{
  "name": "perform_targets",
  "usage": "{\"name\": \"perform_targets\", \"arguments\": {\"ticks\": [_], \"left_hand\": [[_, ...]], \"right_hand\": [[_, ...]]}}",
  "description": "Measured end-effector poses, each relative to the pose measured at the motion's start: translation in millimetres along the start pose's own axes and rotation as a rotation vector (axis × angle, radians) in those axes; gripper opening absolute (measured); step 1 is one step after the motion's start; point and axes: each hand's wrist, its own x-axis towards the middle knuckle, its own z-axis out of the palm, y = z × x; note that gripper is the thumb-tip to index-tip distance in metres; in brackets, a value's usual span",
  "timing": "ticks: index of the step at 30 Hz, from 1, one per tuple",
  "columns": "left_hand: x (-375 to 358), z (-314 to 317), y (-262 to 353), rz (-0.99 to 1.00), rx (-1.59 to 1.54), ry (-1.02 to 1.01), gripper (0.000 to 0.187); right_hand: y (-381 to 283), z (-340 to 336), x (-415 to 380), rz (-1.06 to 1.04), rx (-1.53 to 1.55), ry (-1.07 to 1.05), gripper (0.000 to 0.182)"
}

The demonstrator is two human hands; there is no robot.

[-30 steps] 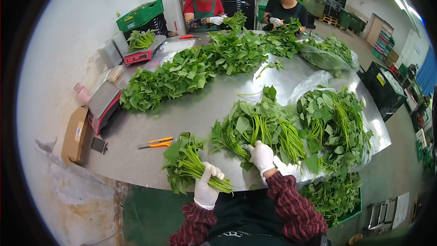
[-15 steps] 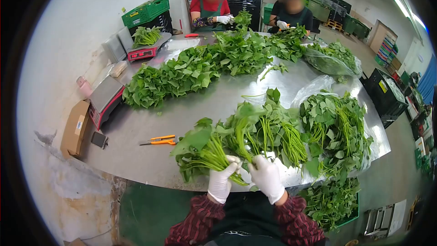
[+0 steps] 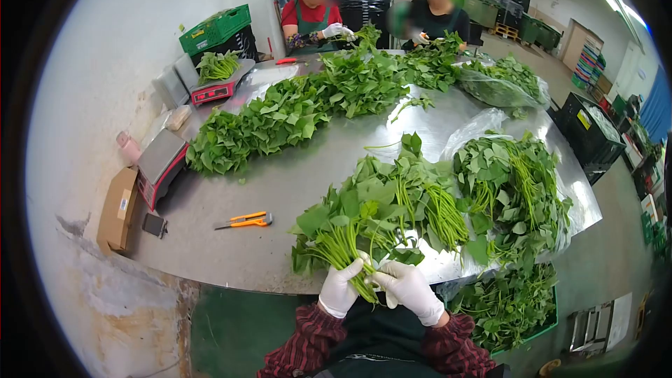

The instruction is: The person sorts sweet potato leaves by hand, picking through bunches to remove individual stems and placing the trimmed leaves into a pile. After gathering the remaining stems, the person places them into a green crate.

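Observation:
My left hand [image 3: 340, 288], in a white glove, is wrapped round the stems of a bunch of leafy greens [image 3: 337, 241]; the leaves point away from me over the table's near edge. My right hand [image 3: 409, 288], also gloved, is closed at the right side of the same stems, its fingertips pinching them just below the leaves. The lower stem ends show between my hands. Beyond and to the right lies a loose row of the same greens [image 3: 437, 210], stems towards me. An orange utility knife [image 3: 245, 220] rests on the metal table [image 3: 189, 238] to the left.
A long heap of greens [image 3: 262, 122] crosses the table. More greens lie on plastic at right [image 3: 518, 196] and in a green crate [image 3: 514, 308] below. Scales [image 3: 162, 161], a phone [image 3: 155, 225] and a cardboard box [image 3: 119, 206] stand left. Two people work across the table.
My right hand has brought its small handful of stems to the bunch in my left hand, and the two now meet. The camera view has shifted slightly.

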Motion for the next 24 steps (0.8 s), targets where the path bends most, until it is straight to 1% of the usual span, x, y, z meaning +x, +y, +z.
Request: {"name": "perform_targets", "arguments": {"ticks": [1,2,4,5,7,8,10,11,12,13,14,15,16,17,18,19,21,22,23,24], "left_hand": [[-1,-1,-1,-0.027,-0.017,-0.043,0.013],[-3,-1,-3,-0.028,-0.016,-0.045,0.013],[-2,3,-5,-0.011,0.045,0.062,0.014],[-1,4,-5,0.02,0.063,0.047,0.015],[-1,5,-7,0.014,0.099,0.032,0.015],[0,6,-6,0.01,0.101,0.019,0.015],[2,8,-6,-0.008,0.045,0.006,0.012],[3,7,-5,-0.014,0.046,-0.01,0.012],[3,3,-3,0.024,0.039,0.021,0.011],[4,0,0,0.063,0.028,0.054,0.01],[4,-2,4,0.08,0.087,0.105,0.008],[2,5,9,0.106,0.097,0.207,0.008],[1,4,12,0.123,0.101,0.253,0.008],[1,2,16,0.139,0.104,0.3,0.008],[0,1,19,0.177,0.127,0.329,0.01],[1,-4,21,0.175,0.119,0.331,0.01],[1,-15,24,0.275,0.168,0.225,0.012],[1,-15,23,0.286,0.163,0.245,0.016],[0,-14,23,0.287,0.163,0.243,0.016],[-2,-14,24,0.276,0.134,0.233,0.018]], "right_hand": [[0,-1,0,0.01,0.055,-0.031,0.022],[2,0,-2,0.009,0.056,-0.029,0.022],[8,2,-3,-0.01,0.138,-0.01,0.021],[7,2,-5,0.019,0.151,-0.011,0.022],[5,0,-11,0.072,0.099,-0.027,0.021],[4,-3,-16,0.066,0.1,-0.015,0.021],[-1,-16,-33,-0.007,0.161,0.229,0.017],[-3,-29,-44,-0.015,0.132,0.385,0.012],[-2,-42,-56,-0.006,0.269,0.564,0.009],[1,-59,-68,-0.017,0.329,0.742,0.011],[13,-80,-81,-0.159,0.147,0.861,0.013],[23,-99,-89,-0.117,0.188,0.996,0.012],[39,-118,-94,-0.07,0.152,1.165,0.012],[70,-137,-100,-0.036,0.025,1.312,0.013],[102,-157,-113,0.03,-0.149,1.336,0.013],[97,-160,-119,0.1,-0.325,1.351,0.013],[94,-152,-115,-0.007,-0.106,1.197,0.013],[79,-136,-103,-0.038,-0.117,1.076,0.014],[60,-117,-87,0.0,-0.15,0.984,0.01],[83,-115,-69,-0.033,-0.477,0.749,0.008]]}}
